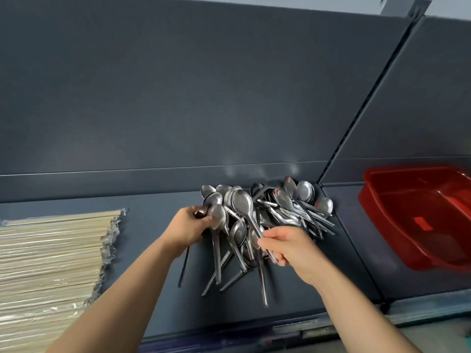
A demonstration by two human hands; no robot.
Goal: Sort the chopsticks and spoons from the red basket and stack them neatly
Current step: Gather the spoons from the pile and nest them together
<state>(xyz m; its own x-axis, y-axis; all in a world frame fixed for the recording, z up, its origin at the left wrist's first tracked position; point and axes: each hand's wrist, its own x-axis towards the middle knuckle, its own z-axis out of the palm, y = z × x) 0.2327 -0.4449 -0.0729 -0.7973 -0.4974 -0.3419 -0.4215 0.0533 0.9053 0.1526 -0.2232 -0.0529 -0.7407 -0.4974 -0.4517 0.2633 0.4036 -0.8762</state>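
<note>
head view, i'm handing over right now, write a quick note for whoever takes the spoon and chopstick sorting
Left hand: grips shiny steel spoons near their bowls, at the heap's left edge.
Right hand: fingers pinch one long steel spoon by its handle.
Things: loose heap of steel spoons on the dark grey counter; plastic-wrapped pale chopsticks lined up at left; red plastic basket at right, no cutlery showing inside.
Done: basket emptied, chopsticks stacked.
Left: align and stack the spoons.
</note>
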